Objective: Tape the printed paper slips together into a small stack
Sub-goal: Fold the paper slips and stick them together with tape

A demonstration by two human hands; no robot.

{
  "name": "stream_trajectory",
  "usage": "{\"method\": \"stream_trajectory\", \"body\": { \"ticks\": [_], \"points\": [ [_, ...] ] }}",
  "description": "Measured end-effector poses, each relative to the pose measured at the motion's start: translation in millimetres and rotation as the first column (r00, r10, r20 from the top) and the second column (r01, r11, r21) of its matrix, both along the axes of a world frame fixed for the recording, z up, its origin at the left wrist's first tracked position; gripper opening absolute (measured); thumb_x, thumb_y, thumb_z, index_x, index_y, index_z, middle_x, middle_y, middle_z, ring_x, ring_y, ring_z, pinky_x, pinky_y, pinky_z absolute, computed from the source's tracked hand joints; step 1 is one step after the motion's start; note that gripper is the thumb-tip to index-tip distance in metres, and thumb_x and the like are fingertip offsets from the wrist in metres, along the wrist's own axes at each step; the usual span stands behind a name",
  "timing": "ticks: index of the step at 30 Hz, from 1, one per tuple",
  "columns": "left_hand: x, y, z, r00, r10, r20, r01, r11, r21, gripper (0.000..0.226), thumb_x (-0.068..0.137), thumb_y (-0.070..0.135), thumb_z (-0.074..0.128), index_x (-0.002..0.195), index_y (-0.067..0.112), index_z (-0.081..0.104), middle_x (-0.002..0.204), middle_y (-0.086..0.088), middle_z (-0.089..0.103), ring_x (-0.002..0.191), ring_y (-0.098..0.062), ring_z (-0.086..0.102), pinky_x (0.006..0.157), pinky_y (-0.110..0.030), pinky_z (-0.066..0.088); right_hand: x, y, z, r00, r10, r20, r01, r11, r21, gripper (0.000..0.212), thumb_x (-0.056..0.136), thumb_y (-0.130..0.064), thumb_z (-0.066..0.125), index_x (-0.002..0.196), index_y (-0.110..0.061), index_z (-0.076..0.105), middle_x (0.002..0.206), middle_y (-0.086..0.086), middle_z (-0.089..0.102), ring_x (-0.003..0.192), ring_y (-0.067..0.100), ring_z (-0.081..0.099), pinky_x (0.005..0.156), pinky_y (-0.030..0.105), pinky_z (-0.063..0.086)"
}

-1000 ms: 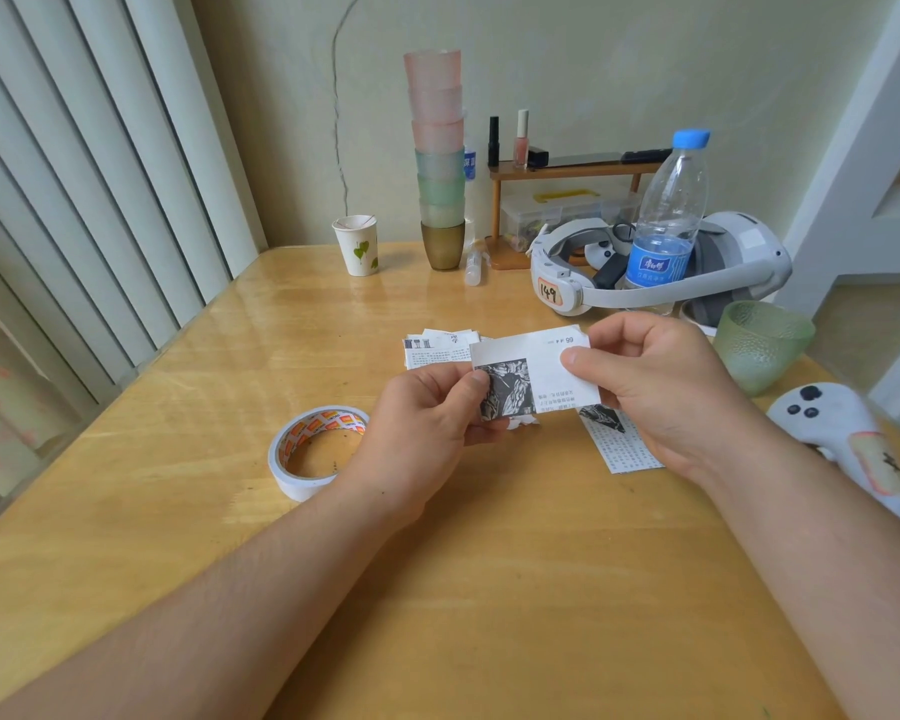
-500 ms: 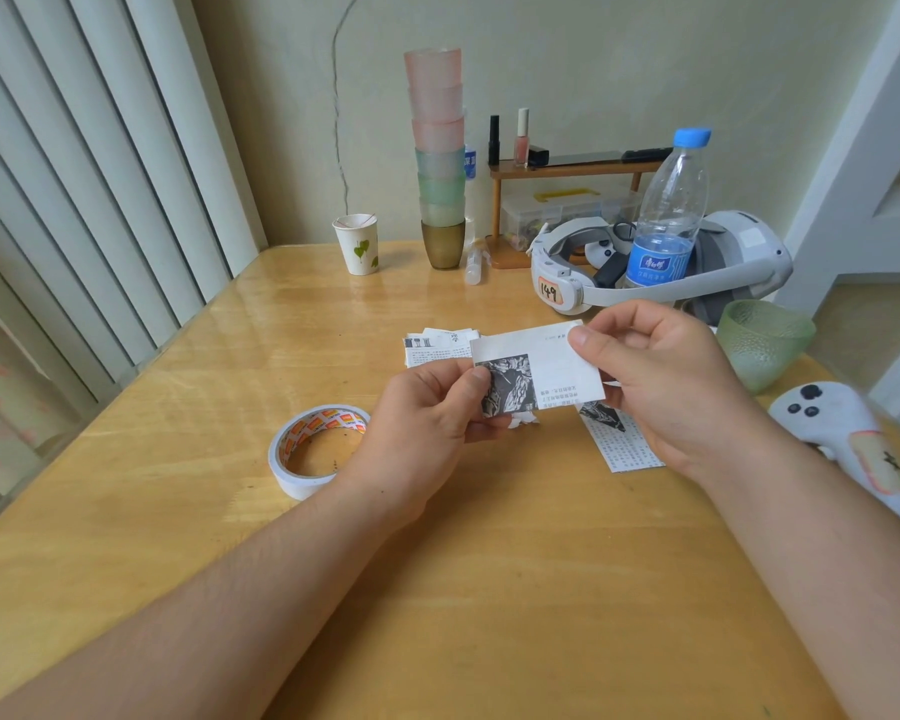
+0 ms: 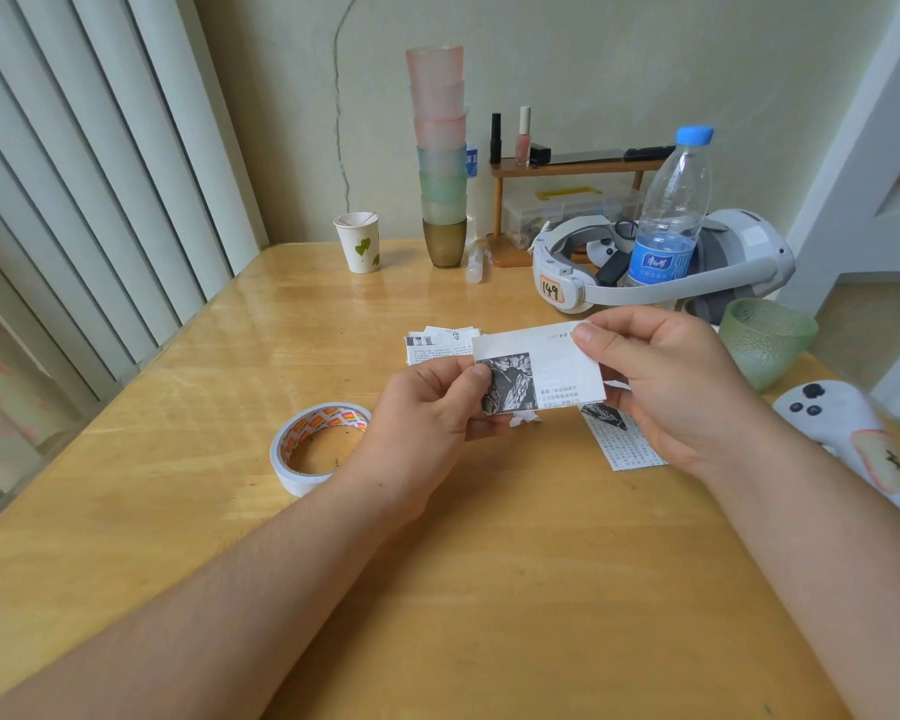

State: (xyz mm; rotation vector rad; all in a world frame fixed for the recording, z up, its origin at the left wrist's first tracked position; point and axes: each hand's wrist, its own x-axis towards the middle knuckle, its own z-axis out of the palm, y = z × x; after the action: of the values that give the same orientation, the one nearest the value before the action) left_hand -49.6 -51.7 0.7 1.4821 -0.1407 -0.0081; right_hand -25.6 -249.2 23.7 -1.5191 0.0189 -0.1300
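A printed paper slip (image 3: 546, 368) with a dark picture and some text is held above the wooden table (image 3: 437, 589). My left hand (image 3: 427, 413) pinches its left end with the thumb on the picture. My right hand (image 3: 676, 387) pinches its upper right corner. Behind my left hand a small pile of more slips (image 3: 437, 341) lies flat. Another printed slip (image 3: 622, 439) lies on the table under my right hand, partly hidden. A roll of white tape (image 3: 315, 446) with an orange-patterned core lies to the left of my left hand.
Along the back stand a paper cup (image 3: 358, 241), a tall stack of coloured cups (image 3: 440, 158), a small wooden shelf (image 3: 567, 168), a white headset (image 3: 661, 267) and a water bottle (image 3: 668, 210). A green glass cup (image 3: 765, 340) and a white controller (image 3: 853, 439) sit at the right edge.
My right hand's thumb has slid up from the slip's right side to its upper right corner. The slip has tilted slightly. My left hand has kept its hold.
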Motion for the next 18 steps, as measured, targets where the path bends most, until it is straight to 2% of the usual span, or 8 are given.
{"method": "stream_trajectory", "body": {
  "ticks": [3,6,9,11,13,16,18],
  "points": [
    [2.1,-0.1,-1.2,1.0,0.006,-0.014,-0.006,1.0,-0.02,0.03,0.11,0.01,0.049,0.098,0.006,0.076,0.091,-0.008,0.08,0.08,-0.02,0.076,0.079,-0.03,0.064,0.3,0.1,1.0,1.0,0.016,-0.026,-0.015,0.999,0.042,0.004,0.094,-0.006,0.07,0.096,-0.008,0.073,0.087,0.007,0.079,0.081,0.019,0.074,0.096,0.051,0.055],
    [1.9,0.0,-0.7,1.0,0.009,-0.015,-0.01,1.0,-0.022,0.031,0.11,0.01,0.05,0.095,0.007,0.077,0.094,-0.009,0.081,0.082,-0.023,0.076,0.079,-0.03,0.064,1.1,-0.1,0.2,0.999,0.019,-0.029,-0.018,0.999,0.045,0.004,0.094,-0.004,0.069,0.097,-0.006,0.072,0.086,0.007,0.079,0.08,0.018,0.075,0.093,0.049,0.057],
    [0.8,-0.5,0.4,1.0,0.0,-0.003,0.0,1.0,-0.004,0.052,0.11,0.01,0.049,0.068,0.016,0.079,0.091,-0.006,0.081,0.079,-0.021,0.076,0.079,-0.03,0.064,2.3,-0.5,-1.3,0.999,0.025,-0.033,-0.023,0.999,0.047,0.004,0.095,-0.003,0.068,0.096,-0.005,0.071,0.084,0.007,0.079,0.078,0.017,0.075,0.086,0.044,0.057],
    [0.4,-0.6,0.4,1.0,-0.007,0.003,0.007,1.0,0.015,0.06,0.11,0.01,0.048,0.059,0.022,0.077,0.089,-0.003,0.08,0.077,-0.018,0.075,0.08,-0.031,0.064,3.2,-0.5,-1.9,0.999,0.03,-0.033,-0.028,0.998,0.065,0.004,0.094,-0.001,0.068,0.096,-0.004,0.07,0.084,0.009,0.078,0.078,0.019,0.074,0.085,0.044,0.056],
    [0.7,-0.3,0.2,1.0,-0.007,0.006,0.007,1.0,0.02,0.055,0.11,0.01,0.047,0.065,0.018,0.077,0.09,-0.004,0.081,0.078,-0.018,0.075,0.082,-0.033,0.064,3.9,-0.7,-3.0,0.999,0.033,-0.029,-0.031,0.997,0.07,0.006,0.093,0.001,0.069,0.096,-0.003,0.07,0.083,0.01,0.077,0.081,0.022,0.072,0.089,0.046,0.056],
    [1.2,-0.3,-0.9,1.0,-0.008,0.006,0.008,1.0,0.018,0.036,0.111,0.01,0.045,0.093,0.012,0.076,0.09,-0.005,0.08,0.076,-0.016,0.074,0.082,-0.033,0.064,4.0,-1.1,-3.4,0.999,0.037,-0.027,-0.035,0.997,0.065,0.008,0.092,0.003,0.068,0.097,-0.003,0.069,0.082,0.009,0.077,0.082,0.022,0.073,0.089,0.044,0.057],
    [1.6,-0.1,-1.8,1.0,-0.006,0.007,0.006,1.0,0.024,0.033,0.112,0.01,0.043,0.101,0.009,0.074,0.086,-0.002,0.08,0.073,-0.012,0.073,0.083,-0.032,0.064,3.9,-1.1,-3.2,0.999,0.034,-0.03,-0.032,0.997,0.064,0.009,0.092,0.003,0.068,0.098,-0.003,0.068,0.085,0.011,0.077,0.086,0.025,0.072,0.09,0.045,0.057]
  ]
}}
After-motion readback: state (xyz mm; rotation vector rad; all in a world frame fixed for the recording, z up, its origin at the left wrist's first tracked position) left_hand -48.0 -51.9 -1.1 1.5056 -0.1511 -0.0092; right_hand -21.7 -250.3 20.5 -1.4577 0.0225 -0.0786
